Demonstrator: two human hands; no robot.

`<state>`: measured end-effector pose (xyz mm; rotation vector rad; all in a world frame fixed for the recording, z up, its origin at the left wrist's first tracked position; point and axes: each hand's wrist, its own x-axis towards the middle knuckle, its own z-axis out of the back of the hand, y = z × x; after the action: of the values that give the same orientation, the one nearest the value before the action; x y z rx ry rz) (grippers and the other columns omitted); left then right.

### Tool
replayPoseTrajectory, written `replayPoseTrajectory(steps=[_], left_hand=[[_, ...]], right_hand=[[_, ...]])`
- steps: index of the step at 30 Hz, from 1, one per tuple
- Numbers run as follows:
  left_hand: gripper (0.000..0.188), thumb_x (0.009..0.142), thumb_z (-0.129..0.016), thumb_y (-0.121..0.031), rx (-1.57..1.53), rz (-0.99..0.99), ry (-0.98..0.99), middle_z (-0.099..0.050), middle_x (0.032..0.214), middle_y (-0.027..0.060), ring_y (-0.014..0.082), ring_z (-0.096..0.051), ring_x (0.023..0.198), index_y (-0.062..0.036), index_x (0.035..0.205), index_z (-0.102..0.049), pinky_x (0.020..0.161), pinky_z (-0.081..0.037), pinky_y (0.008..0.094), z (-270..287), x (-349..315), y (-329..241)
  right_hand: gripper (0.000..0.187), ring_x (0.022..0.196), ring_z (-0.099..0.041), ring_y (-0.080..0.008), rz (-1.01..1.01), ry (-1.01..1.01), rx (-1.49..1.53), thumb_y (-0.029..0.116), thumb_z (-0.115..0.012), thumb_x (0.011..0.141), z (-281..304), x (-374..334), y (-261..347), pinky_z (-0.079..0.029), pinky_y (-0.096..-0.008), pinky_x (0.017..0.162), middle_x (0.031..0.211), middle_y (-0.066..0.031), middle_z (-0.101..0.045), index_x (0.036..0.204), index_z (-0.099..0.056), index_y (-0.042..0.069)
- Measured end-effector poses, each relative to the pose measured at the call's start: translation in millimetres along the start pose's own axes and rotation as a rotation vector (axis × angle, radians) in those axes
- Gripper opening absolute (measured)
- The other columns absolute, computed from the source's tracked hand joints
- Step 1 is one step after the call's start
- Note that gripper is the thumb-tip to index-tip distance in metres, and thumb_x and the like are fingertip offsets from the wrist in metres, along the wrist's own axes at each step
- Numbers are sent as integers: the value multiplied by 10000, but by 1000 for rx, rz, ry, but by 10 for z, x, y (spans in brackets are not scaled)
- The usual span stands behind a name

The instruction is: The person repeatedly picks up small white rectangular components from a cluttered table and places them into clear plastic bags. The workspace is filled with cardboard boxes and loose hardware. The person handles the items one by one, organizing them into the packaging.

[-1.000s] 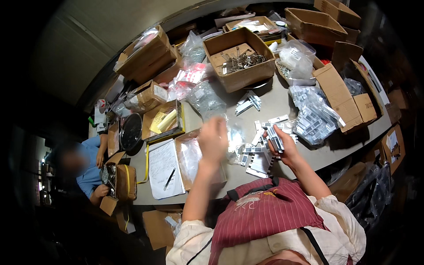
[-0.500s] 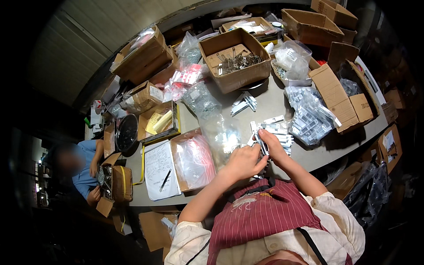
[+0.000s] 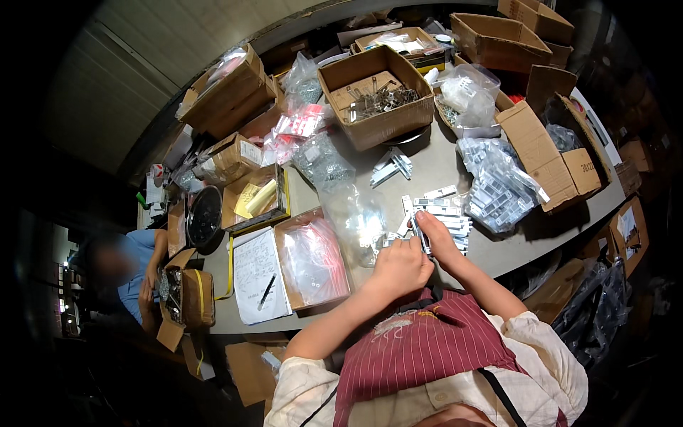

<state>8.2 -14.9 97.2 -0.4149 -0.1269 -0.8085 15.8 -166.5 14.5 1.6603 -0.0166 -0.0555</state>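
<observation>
Both my hands meet over the near part of the table at a narrow silvery metal piece [image 3: 417, 229]. My right hand [image 3: 440, 240] is closed round it, thumb along its upper end. My left hand [image 3: 404, 266] is curled shut against its lower end; the fingertips are hidden behind the knuckles. Just beyond lies a pile of similar flat metal pieces [image 3: 447, 208], partly covered by my right hand. A smaller group of them [image 3: 391, 168] lies farther off. A clear plastic bag [image 3: 350, 213] with small shiny parts spreads left of my left hand.
Right of the pile is a clear bag full of metal pieces [image 3: 498, 191], beside an open carton [image 3: 544, 160]. Ahead stands a cardboard box of metal parts [image 3: 384, 129]. To my left are a box of plastic bags [image 3: 313, 263], a notepad with pen [image 3: 256, 274] and a co-worker [image 3: 139, 267].
My left hand has turned and curled more tightly, drawing slightly nearer to me. My right hand stays almost in place. The co-worker's hand has lifted away from the small carton.
</observation>
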Motion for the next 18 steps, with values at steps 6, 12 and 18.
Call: replayPoseTrajectory(steps=[6, 12, 18], left_hand=[[201, 747, -657, -210, 112, 115, -197, -559, 607, 162, 336, -570, 486, -42, 741, -547, 484, -495, 451, -71, -22, -199], [162, 781, -610, -153, -10, 202, -147, -627, 638, 172, 339, -643, 598, -8, 812, -545, 540, -545, 448, -174, -18, -3], [143, 885, -536, -128, -302, 216, -44, -634, 675, 222, 383, -659, 659, 7, 909, -577, 596, -524, 504, -83, -88, 32]], right_hand=[[361, 836, -534, -176, 15, -94, 53, 329, -466, 1051, -53, 20, 65, -451, -330, 797, 875, -99, -581, 1027, -575, -14], [305, 831, -471, -89, 0, -73, 180, 309, -485, 1051, 32, -19, 161, -410, -264, 747, 880, 3, -545, 1001, -575, 22], [331, 824, -486, -67, -36, -6, 229, 333, -480, 1051, -33, -66, 176, -402, -237, 727, 867, 16, -541, 995, -606, 32]])
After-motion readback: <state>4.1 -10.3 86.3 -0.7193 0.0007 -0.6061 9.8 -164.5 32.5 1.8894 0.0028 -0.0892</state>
